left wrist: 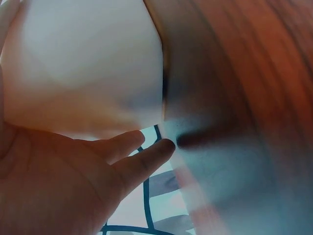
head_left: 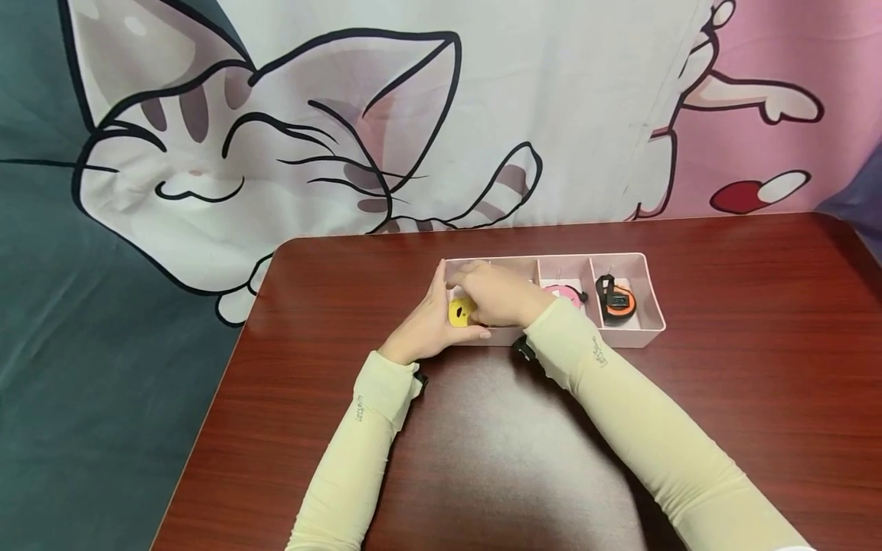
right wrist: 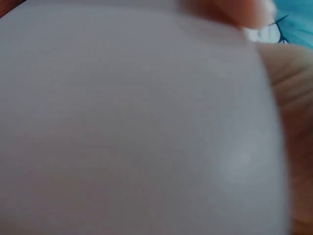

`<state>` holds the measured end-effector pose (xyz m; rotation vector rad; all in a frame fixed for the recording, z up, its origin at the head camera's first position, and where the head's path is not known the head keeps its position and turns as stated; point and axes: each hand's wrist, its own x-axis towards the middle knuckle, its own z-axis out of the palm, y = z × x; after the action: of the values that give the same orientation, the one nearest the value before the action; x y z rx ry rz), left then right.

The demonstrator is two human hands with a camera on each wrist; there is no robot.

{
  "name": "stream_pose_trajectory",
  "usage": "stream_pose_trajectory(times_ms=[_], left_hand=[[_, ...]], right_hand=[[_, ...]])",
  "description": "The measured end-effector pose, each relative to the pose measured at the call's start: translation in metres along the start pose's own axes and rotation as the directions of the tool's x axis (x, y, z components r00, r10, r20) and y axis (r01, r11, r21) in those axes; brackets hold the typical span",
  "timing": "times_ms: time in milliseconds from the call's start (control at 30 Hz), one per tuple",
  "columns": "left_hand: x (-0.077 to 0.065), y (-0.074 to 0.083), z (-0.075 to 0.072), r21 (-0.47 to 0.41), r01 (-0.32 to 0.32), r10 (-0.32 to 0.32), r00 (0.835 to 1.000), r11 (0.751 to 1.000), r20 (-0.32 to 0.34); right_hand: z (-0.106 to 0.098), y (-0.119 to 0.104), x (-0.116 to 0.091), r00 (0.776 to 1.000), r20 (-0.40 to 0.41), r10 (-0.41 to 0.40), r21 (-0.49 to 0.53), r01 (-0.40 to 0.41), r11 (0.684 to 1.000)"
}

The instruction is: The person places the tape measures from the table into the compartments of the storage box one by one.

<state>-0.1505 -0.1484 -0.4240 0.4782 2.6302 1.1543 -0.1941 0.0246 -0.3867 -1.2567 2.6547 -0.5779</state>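
A long pale pink divided box stands near the table's far edge. My left hand rests against its left end, thumb along the front wall and the other fingers up the end; in the left wrist view two extended fingers lie beside the wall. My right hand reaches into the left compartment, its fingers bent about a yellow round thing with a dark-spotted face. The box wall fills most of the right wrist view and hides that grip.
A pink round thing with a dark tab lies in the middle compartment, partly behind my right wrist. A black and orange tape measure sits in the right compartment. A cat-printed cloth hangs behind the brown table.
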Motion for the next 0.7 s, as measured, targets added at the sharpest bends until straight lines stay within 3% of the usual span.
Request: stream_pose_trajectory(times_ms=[300,700], left_hand=[[-0.001,-0.001,0.001,0.007,0.004,-0.004,1.0,1.0,0.002],[0.0,0.0,0.002,-0.013,-0.014,0.013,1.0,1.0,-0.012]], right_hand=[[-0.012,-0.001,-0.017,0.995,-0.097,0.001,0.002,0.0,1.0],[-0.028,0.007,-0.052,0.965,-0.262,-0.023,-0.046,0.011,0.999]])
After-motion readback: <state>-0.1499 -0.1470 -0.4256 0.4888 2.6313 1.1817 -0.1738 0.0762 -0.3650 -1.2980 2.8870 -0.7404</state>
